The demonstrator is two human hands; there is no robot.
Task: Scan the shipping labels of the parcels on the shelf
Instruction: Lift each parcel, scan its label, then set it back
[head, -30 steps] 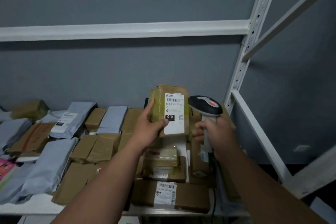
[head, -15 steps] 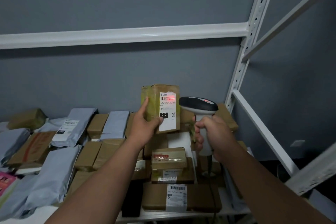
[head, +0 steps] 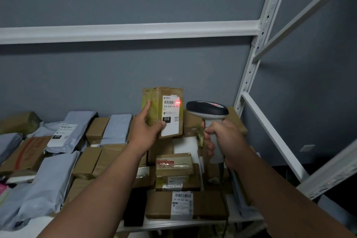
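My left hand point(head: 145, 132) holds a small tape-wrapped brown parcel point(head: 154, 110) upright above the shelf, thumb on its front. Its white shipping label point(head: 171, 115) faces me, marked 010. A red scan line glows on the right end of the barcode at the label's top. My right hand point(head: 224, 141) grips the pale handle of a barcode scanner point(head: 207, 111) just right of the parcel. The scanner's dark head points left at the label. Its cable drops down behind my right wrist.
The white shelf point(head: 189, 222) is covered with brown boxes point(head: 173, 168) and grey mailer bags point(head: 48, 185). A flat labelled box point(head: 181, 205) lies at the front edge. A white crossbeam point(head: 125, 30) runs overhead. A perforated white upright point(head: 251, 71) and slanted rails stand at the right.
The parcel and scanner sit slightly higher and further left in view than a second ago. The red scan line came on and has slid to the right end of the barcode.
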